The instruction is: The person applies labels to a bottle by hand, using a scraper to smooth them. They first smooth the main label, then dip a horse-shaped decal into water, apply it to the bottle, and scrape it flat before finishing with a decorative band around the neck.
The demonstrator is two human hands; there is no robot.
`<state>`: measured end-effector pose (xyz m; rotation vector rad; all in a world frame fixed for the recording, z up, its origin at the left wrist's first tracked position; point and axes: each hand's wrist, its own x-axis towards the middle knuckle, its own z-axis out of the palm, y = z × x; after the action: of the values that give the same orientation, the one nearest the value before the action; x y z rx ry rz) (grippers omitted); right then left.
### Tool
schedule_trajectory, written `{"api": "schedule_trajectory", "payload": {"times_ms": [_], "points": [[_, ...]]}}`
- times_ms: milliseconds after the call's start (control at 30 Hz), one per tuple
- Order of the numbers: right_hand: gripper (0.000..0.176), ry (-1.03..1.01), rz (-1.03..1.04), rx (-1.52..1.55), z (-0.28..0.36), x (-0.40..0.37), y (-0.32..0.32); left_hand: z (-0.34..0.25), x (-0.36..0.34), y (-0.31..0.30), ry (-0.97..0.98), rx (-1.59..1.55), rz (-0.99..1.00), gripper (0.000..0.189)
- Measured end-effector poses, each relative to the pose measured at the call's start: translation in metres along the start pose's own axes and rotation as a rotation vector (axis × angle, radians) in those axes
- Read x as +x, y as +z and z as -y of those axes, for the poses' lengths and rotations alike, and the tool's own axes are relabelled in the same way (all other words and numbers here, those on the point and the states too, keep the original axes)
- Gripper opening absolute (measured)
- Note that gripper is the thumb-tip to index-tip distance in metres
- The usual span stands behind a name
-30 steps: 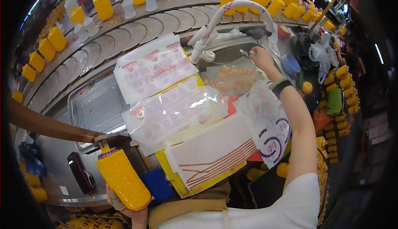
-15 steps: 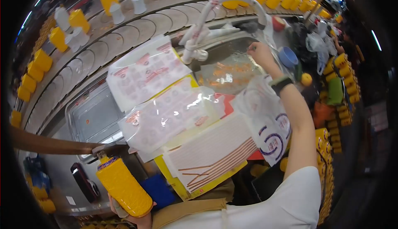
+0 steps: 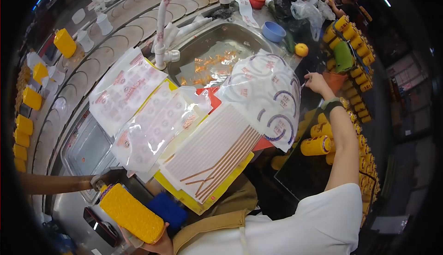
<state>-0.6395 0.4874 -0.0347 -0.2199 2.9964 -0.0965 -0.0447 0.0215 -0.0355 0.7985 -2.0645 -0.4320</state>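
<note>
My left hand [image 3: 156,245] is wrapped round the lower end of a yellow textured bottle [image 3: 131,212], which lies tilted with its neck at a clamp-like holder [image 3: 98,181] on a brown bar. My right hand [image 3: 316,82] is pinched on something small and thin, too small to name, beside the right edge of a clear decal sheet [image 3: 263,89] with dark curved bands. Left of that sheet lie a striped sheet [image 3: 217,149] with brown lines and clear sheets [image 3: 154,126] with red prints. Orange pieces [image 3: 210,66] float in the water of the sink.
A white faucet [image 3: 161,33] arches over the sink [image 3: 244,29]. Behind it runs a conveyor [image 3: 124,38] of round plates. A blue bowl [image 3: 274,31] and an orange fruit [image 3: 301,49] stand at the right. Yellow bottles [image 3: 315,145] fill racks; another person [image 3: 348,10] is at the far right.
My right hand has moved from over the sink to the right, beside the decal sheet. The view has shifted, and the yellow bottle is still in my left hand.
</note>
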Motion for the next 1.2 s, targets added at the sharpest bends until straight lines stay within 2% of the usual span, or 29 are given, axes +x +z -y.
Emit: {"api": "schedule_trajectory", "payload": {"times_ms": [67, 167, 233, 300, 367, 400, 433, 500, 600, 767, 867, 933, 1033, 1067, 1133, 1200], "points": [[0.041, -0.034, -0.033, -0.018, 0.0, 0.003, 0.005, 0.009, -0.007, -0.001, 0.001, 0.024, 0.01, 0.119], [0.042, 0.038, -0.084, 0.001, 0.01, 0.007, -0.003, 0.023, -0.017, -0.003, 0.01, 0.062, 0.032, 0.127], [0.039, 0.163, -0.133, -0.174, 0.052, 0.001, -0.023, 0.031, -0.022, -0.009, 0.012, 0.098, 0.041, 0.133], [0.033, -0.051, -0.24, -0.011, 0.104, -0.003, -0.037, 0.032, -0.027, -0.007, -0.003, 0.141, 0.029, 0.136], [0.031, -0.477, -0.267, 0.248, 0.132, 0.028, -0.021, 0.03, -0.027, -0.007, -0.157, 0.061, 0.118, 0.131], [0.03, -0.553, -0.192, 0.25, 0.166, 0.026, -0.026, 0.027, -0.026, -0.005, -0.166, 0.068, 0.112, 0.131], [0.03, -0.624, -0.116, 0.252, 0.205, 0.021, -0.03, 0.025, -0.023, -0.003, -0.095, 0.033, 0.074, 0.131], [0.027, -0.718, -0.024, 0.145, 0.264, 0.028, -0.026, 0.027, -0.024, -0.002, -0.024, 0.007, 0.026, 0.131], [0.029, -0.729, 0.061, -0.02, 0.325, 0.073, 0.006, 0.027, -0.027, -0.005, -0.131, -0.009, 0.04, 0.132], [0.029, -0.792, 0.122, -0.145, 0.382, 0.14, 0.054, 0.031, -0.029, -0.011, -0.053, 0.287, 0.127, 0.135], [0.028, -0.819, 0.135, -0.213, 0.408, 0.157, 0.074, 0.038, -0.037, -0.006, -0.044, 0.268, 0.054, 0.137], [0.029, -0.839, 0.283, -0.391, 0.421, 0.162, 0.084, 0.029, -0.024, -0.004, -0.032, 0.235, 0.051, 0.128], [0.029, -0.803, 0.405, -0.389, 0.433, 0.17, 0.1, 0.008, 0.001, -0.006, -0.016, 0.192, 0.078, 0.114], [0.029, -0.806, 0.41, -0.388, 0.434, 0.179, 0.114, 0.002, 0.008, -0.007, -0.01, 0.183, 0.088, 0.109], [0.039, -0.975, 0.324, -0.334, 0.427, 0.201, 0.149, -0.007, 0.02, -0.006, -0.002, 0.168, 0.106, 0.1], [0.04, -0.995, 0.334, -0.258, 0.417, 0.201, 0.165, -0.014, 0.031, -0.005, -0.008, 0.159, 0.124, 0.091]]}}
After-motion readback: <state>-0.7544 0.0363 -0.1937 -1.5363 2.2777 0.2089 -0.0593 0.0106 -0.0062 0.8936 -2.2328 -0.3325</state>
